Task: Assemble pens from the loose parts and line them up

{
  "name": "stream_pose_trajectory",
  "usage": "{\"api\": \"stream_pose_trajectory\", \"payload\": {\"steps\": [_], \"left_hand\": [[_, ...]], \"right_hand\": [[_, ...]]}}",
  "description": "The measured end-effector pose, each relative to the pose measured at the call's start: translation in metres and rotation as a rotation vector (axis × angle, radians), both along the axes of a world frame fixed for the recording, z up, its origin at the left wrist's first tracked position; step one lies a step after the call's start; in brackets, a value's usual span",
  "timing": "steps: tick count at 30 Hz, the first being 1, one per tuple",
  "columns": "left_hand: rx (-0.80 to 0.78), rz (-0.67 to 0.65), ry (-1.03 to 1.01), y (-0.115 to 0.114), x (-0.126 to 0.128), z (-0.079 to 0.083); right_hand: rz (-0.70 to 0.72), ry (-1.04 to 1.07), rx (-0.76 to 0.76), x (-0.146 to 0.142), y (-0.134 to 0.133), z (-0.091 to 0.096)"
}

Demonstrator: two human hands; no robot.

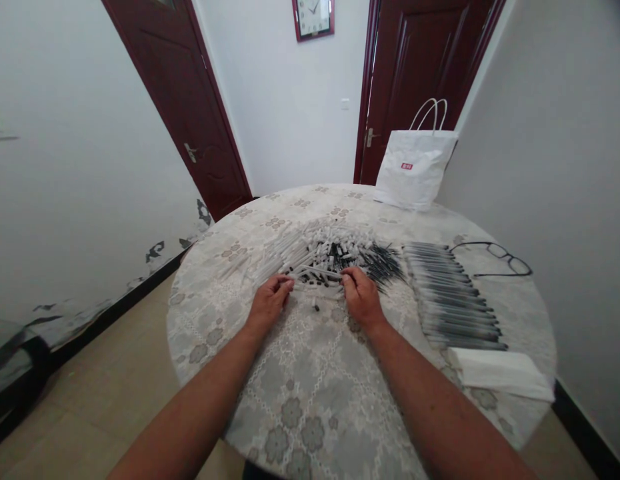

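Toward near edge, wide tablecloth (313, 387); right hand (362, 299) pinching pale tube (327, 273); left hand (269, 300) curled, hold unclear.

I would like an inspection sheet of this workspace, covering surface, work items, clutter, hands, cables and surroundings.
Surface: round table, patterned covering.
Work items: heap of loose tubes and small pieces; dark slender pieces at its right; row of pen-like sticks farther right.
Clutter: eyeglasses, white bag, flat white item.
Hands: left hand and right hand at the heap's near edge; grips unclear.
Cables: nothing seen.
Surroundings: left door, right door, wall clock; left wall damaged near its base.
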State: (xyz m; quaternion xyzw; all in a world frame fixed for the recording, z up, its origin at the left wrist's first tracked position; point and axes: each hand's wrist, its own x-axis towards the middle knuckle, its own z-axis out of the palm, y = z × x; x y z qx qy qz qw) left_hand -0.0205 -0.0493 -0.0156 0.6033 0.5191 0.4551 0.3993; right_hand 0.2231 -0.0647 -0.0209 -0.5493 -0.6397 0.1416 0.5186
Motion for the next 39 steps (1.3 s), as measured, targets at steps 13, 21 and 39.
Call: {"api": "stream_pose_trajectory", "payload": {"steps": [13, 21, 39], "left_hand": [[-0.08, -0.024, -0.248, 0.004, -0.002, -0.005], [-0.056, -0.043, -0.436, 0.006, -0.002, -0.01], [-0.091, -0.156, -0.336, 0.004, -0.003, -0.008]], "right_hand": [[0.059, -0.092, 0.022, 0.002, -0.009, 0.006], [0.1, -0.157, 0.007, -0.006, -0.014, 0.006], [0.136, -0.216, 0.007, -0.008, -0.013, 0.005]]}}
